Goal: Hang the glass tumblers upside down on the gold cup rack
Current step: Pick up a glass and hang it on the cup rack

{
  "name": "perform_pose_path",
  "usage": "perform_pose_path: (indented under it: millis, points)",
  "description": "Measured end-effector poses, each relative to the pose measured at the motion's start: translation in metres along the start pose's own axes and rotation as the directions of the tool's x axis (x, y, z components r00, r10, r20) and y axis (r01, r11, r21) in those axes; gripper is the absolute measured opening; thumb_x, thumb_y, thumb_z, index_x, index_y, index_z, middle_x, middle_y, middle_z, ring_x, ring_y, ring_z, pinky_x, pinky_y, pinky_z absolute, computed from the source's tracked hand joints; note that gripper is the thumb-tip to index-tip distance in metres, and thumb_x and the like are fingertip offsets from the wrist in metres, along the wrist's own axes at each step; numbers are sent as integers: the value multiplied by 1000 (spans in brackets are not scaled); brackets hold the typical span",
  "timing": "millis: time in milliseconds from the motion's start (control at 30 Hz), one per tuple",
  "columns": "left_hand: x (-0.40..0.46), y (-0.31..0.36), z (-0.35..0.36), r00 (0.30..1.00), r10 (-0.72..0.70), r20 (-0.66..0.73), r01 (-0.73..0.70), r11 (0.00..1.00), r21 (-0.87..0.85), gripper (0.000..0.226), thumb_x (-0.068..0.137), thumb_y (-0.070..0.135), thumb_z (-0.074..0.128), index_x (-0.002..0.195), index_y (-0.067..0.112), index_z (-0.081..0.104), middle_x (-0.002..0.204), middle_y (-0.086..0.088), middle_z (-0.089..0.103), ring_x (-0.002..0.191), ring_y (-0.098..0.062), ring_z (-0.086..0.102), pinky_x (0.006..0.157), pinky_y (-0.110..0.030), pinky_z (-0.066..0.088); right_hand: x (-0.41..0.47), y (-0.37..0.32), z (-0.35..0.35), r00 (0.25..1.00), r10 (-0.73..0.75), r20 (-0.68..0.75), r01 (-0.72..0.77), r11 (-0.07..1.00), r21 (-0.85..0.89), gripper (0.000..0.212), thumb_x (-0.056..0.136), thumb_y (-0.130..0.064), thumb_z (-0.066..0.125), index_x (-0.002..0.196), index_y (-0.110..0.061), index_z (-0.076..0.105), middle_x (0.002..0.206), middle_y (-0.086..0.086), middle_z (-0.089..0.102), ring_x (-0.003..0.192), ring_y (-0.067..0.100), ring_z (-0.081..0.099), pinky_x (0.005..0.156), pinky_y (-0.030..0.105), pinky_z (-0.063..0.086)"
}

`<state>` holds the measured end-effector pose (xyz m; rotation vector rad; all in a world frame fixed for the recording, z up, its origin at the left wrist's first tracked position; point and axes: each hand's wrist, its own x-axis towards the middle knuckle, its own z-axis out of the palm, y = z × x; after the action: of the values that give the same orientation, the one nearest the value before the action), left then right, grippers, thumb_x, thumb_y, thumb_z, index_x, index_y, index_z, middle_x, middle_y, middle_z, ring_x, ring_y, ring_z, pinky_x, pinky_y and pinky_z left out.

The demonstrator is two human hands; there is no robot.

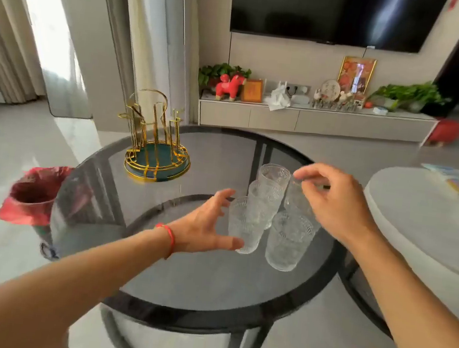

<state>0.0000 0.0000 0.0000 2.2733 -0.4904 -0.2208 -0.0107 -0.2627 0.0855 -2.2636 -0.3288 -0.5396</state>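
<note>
Looking down at a round smoked-glass bench [155,265] with a black rim, five clear textured glass tumblers [268,209] bunched together a bit right of centre, all standing upright, mouths up. Nearest tumbler [287,242] at about 5 o'clock of the bunch, left tumbler [244,225] at about 8 o'clock, far tumbler [274,176] at 12 o'clock.

Left hand [206,225] reaching in from 7 o'clock, fingers spread wide, thumb tip right at the lower side of the left tumbler. Not wrapped around it, palm clearly open, nothing gripped. Red string bracelet [169,238] on that wrist.

Right hand [333,203] coming in from 4 o'clock, fingertips [303,179] pinched at the rim of the right-hand rear tumbler [295,202]. Looks like a light pinch on the rim, though hard to call for sure with the blur and clear glass. Can't tell if that one is lifted off the bench.

Gold cup rack [157,145] sitting at about 10 o'clock on the bench, well apart from the tumblers, gold wire prongs over a dark green round tray, no glass on it.

Red flower-shaped thing [34,194] just off the bench edge at 9 o'clock. Second, pale round bench [417,218] at 3 o'clock, overlapping the dark one's edge.
</note>
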Motion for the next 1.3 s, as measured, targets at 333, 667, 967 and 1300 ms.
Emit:
perform_pose_path:
  millis: [333, 667, 967, 1300]
  points:
    - [18, 13, 29, 954, -96, -285, 78, 994, -73, 99, 59, 58, 88, 140, 30, 39, 118, 10, 63, 108, -10, 62, 88, -18, 50, -92, -11, 33, 976, 40, 213, -112, 935, 337, 18, 89, -20, 65, 97, -34, 74, 97, -11, 78, 86, 14, 75, 76, 30, 60]
    - [10, -18, -43, 858, -389, -334, 102, 769, -632, 87, 52, 55, 93, 122, 23, 51, 114, -1, 65, 87, -7, 73, 65, -35, 65, -56, -30, 107, 858, -71, 509, -32, 981, 191, 69, 92, -55, 55, 154, -47, 27, 166, -36, 7, 151, -11, 20, 117, 23, 29]
    - [24, -58, -66, 727, -518, -450, -2, 654, -757, 86, 56, 61, 89, 125, 26, 50, 120, -1, 67, 98, -15, 72, 95, -44, 58, 32, -50, 222, 754, 399, 522, -657, 417, 628, 37, 103, -55, 49, 134, -36, 58, 123, 0, 74, 106, 33, 72, 79, 41, 55]
    - [43, -141, -82, 719, -112, -686, 410, 865, 289, 59, 95, 50, 49, 151, 39, 35, 166, -12, 20, 153, -36, 10, 120, -55, 22, 147, -22, 251, 765, 622, 165, -406, 267, 874, 59, 88, -32, 78, 143, -26, 57, 142, 8, 58, 121, 27, 66, 81, 40, 65]
